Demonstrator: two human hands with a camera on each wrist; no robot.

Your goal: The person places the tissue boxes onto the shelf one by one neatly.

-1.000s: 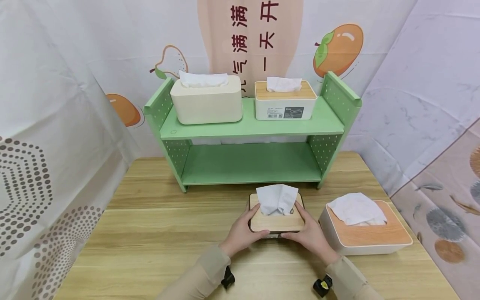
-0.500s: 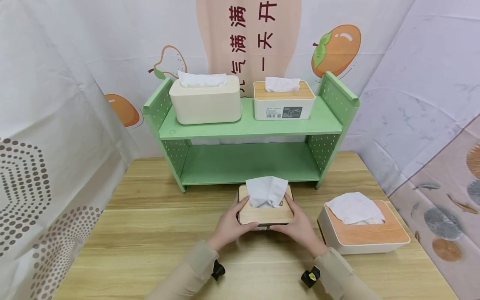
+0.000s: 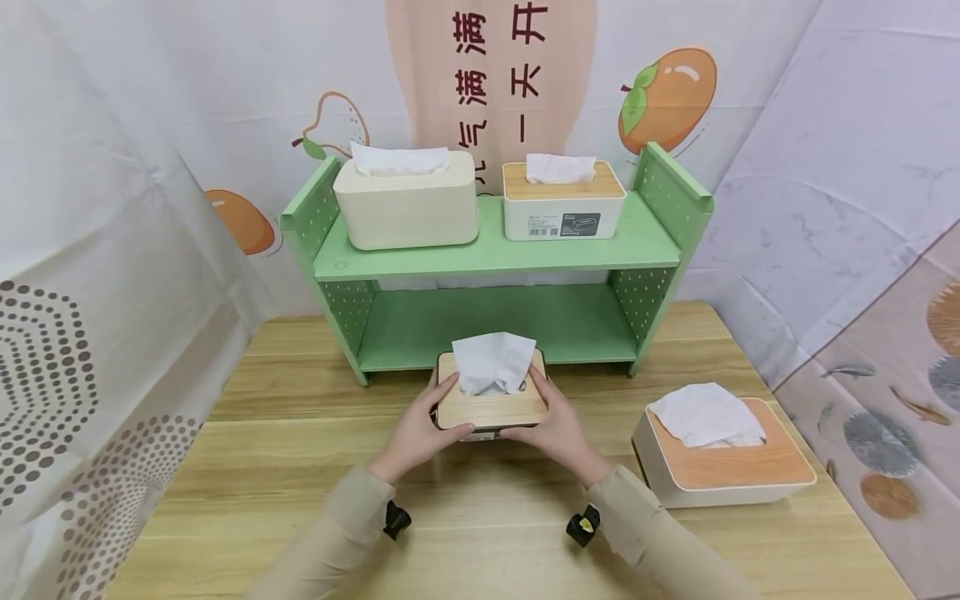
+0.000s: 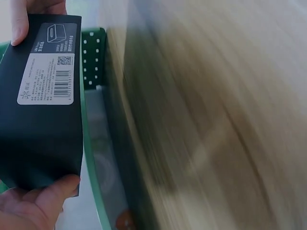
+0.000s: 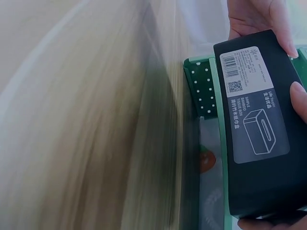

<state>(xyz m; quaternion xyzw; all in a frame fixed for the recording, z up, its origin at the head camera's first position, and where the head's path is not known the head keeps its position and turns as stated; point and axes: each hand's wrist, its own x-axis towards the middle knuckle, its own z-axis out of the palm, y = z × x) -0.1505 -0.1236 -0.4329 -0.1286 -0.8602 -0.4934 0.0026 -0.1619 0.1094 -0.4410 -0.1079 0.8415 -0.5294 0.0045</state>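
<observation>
Both hands hold a tissue box (image 3: pixel 491 410) with a black body, a light wooden lid and a white tissue standing up from its slot. My left hand (image 3: pixel 422 429) grips its left end, thumb along the front face. My right hand (image 3: pixel 553 429) grips the right end in the same manner. A printed label shows on the front of the black tissue box (image 4: pixel 43 124) in the left wrist view. In the right wrist view the tissue box (image 5: pixel 259 182) appears tilted, with a gap between it and the tabletop. It overlaps the lower shelf's front edge in the head view.
A green two-tier shelf (image 3: pixel 495 267) stands at the back of the wooden table (image 3: pixel 300 467). On its upper tier sit a cream tissue box (image 3: pixel 408 208) and a white tissue box with a wooden lid (image 3: pixel 558 218). Another white tissue box (image 3: pixel 731 462) with an orange-brown lid rests at the right.
Both hands have carried the black tissue box left and farther back, toward the green shelf. The other tissue boxes have stayed in place.
</observation>
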